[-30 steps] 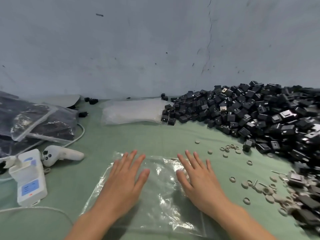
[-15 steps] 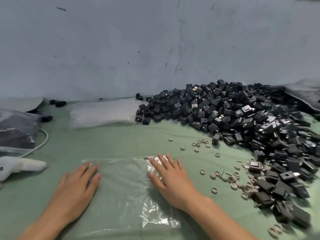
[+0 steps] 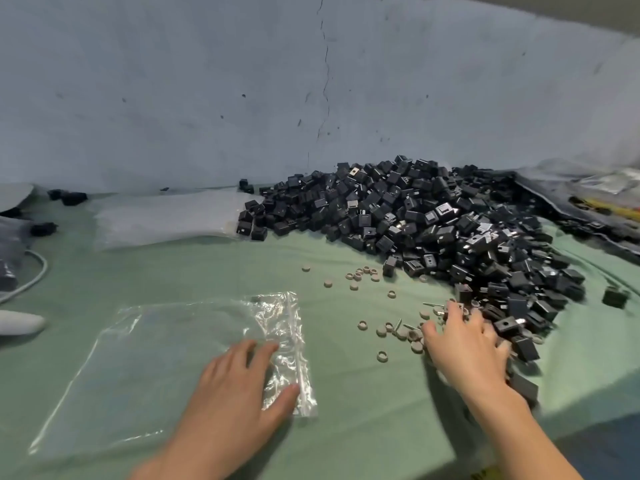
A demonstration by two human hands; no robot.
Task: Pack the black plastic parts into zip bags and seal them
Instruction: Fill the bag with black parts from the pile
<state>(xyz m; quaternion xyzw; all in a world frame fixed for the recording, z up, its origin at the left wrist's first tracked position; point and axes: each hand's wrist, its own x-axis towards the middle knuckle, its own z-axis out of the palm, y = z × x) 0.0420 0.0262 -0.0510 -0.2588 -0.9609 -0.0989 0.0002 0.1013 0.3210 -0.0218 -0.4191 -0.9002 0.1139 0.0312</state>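
Leaving the zip bag [image 3: 138, 358], where it was lying flat half a second ago, the right hand [image 3: 464, 344] is now reaching into the near fringe of the black plastic parts [image 3: 415, 220], towards the table's [image 3: 346, 420] right edge. Its fingers are bending over a few loose parts there, but I cannot tell whether they are gripping one or only raking at them. The left hand [image 3: 239, 386] has slid across the bag to its right end and is pressing it down with straight, slightly spread fingers, the thumb lying just beside the zip strip [image 3: 294, 341]. The bag is lying empty and flat near the table's near edge, left of the middle, its mouth pointing towards the pile.

Judging from this, smoothing is giving way to loading: one hand is pinning the bag while the other is going for parts. The mouth is looking closed or nearly so, so it is probably needing opening before anything goes in.

Small beige rings [image 3: 367, 271] are lying scattered between the bag and the pile, some touching the right hand, and could get scooped up with the parts. A stack of empty bags [image 3: 166, 216] is sitting towards the far edge, touching the pile's left end, and a white cable [image 3: 34, 275] is curving along the left edge.
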